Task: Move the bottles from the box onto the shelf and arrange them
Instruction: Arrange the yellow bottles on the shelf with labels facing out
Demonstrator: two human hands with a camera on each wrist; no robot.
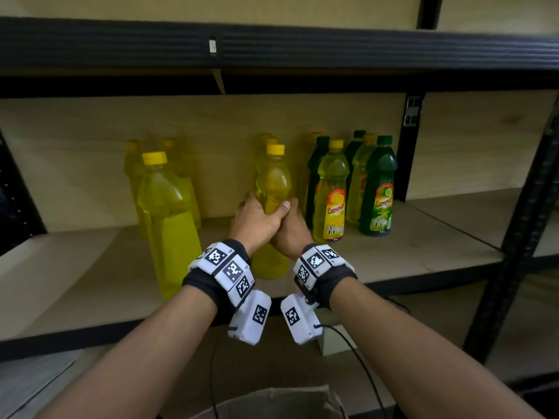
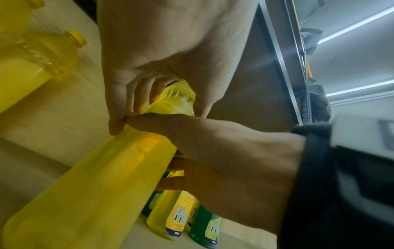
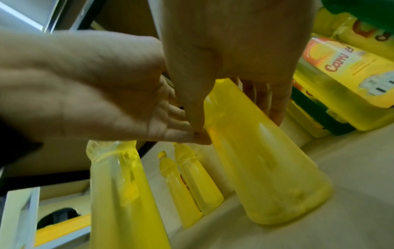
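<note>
A plain yellow bottle (image 1: 273, 182) with a yellow cap stands upright mid-shelf, its base low at the shelf board (image 1: 423, 246); whether it touches is unclear. Both hands wrap its waist: my left hand (image 1: 262, 211) from the left, my right hand (image 1: 291, 220) from the right, thumbs meeting in front. In the left wrist view the same bottle (image 2: 95, 185) runs down from the fingers. The right wrist view shows its wide base (image 3: 283, 202) near the board. A cardboard box (image 1: 272, 400) sits below, its contents hidden.
A tall yellow bottle (image 1: 169, 213) stands front left with more yellow ones behind it. Labelled yellow (image 1: 331, 192) and green bottles (image 1: 378, 189) cluster close on the right. A black upper shelf beam (image 1: 272, 46) runs overhead; a black upright (image 1: 514, 237) stands far right.
</note>
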